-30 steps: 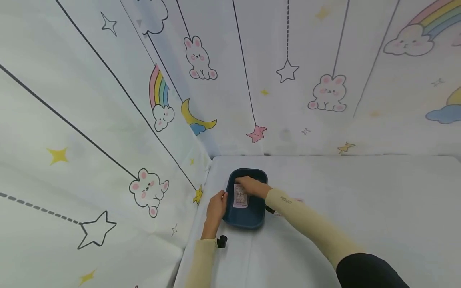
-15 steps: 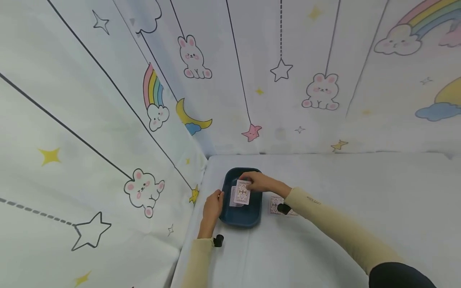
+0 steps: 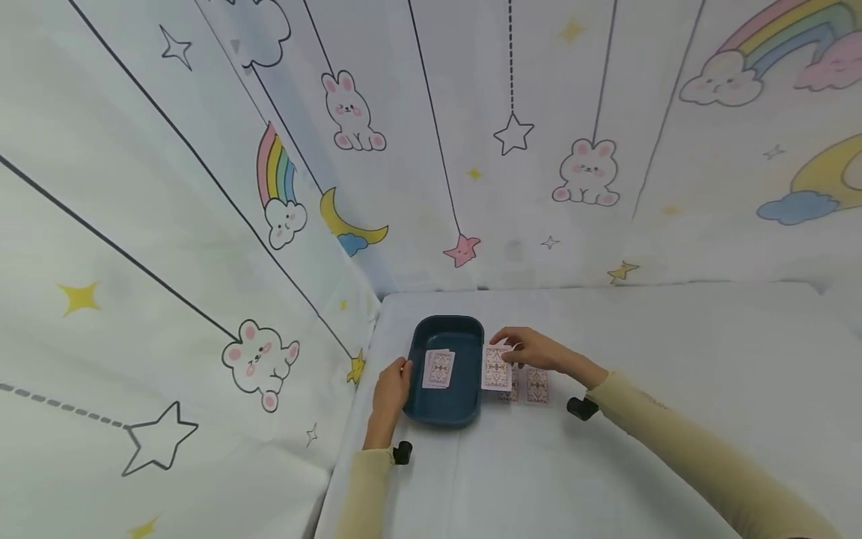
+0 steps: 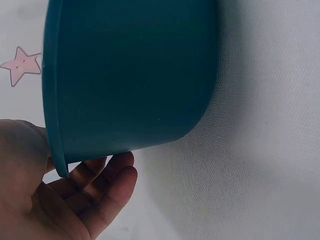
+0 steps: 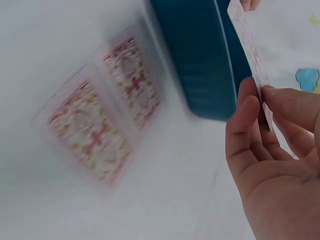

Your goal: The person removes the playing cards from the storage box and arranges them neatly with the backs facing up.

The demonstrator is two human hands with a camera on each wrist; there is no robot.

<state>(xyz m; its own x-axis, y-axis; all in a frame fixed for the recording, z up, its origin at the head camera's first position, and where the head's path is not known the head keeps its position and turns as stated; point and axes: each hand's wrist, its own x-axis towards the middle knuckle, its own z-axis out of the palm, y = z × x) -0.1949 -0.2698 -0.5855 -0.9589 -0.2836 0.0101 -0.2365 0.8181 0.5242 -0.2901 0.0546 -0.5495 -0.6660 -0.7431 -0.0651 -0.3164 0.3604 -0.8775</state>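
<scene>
Near the far left corner of the bench (image 3: pixel 606 464), the overlapping cards (image 3: pixel 440 369) in the tub (image 3: pixel 465 404) lie too close to count. The held card (image 3: pixel 497 367) covers part of the nearer card (image 3: pixel 513 394) beside the tub's right edge; in the right wrist view that one and the second card (image 5: pixel 92 135) are blurred. The left wrist view crops the left hand (image 4: pixel 65 200), and the tub's wall hides its inside. The bench's near edge is cut off.

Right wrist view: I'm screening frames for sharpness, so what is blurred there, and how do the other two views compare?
Right wrist: the flat-lying cards are smeared, while the right hand and its pinched card look sharper; left wrist: the tub looks dark, with soft shadow on the white surface beside it; head: fairly even lighting, little blur.
</scene>
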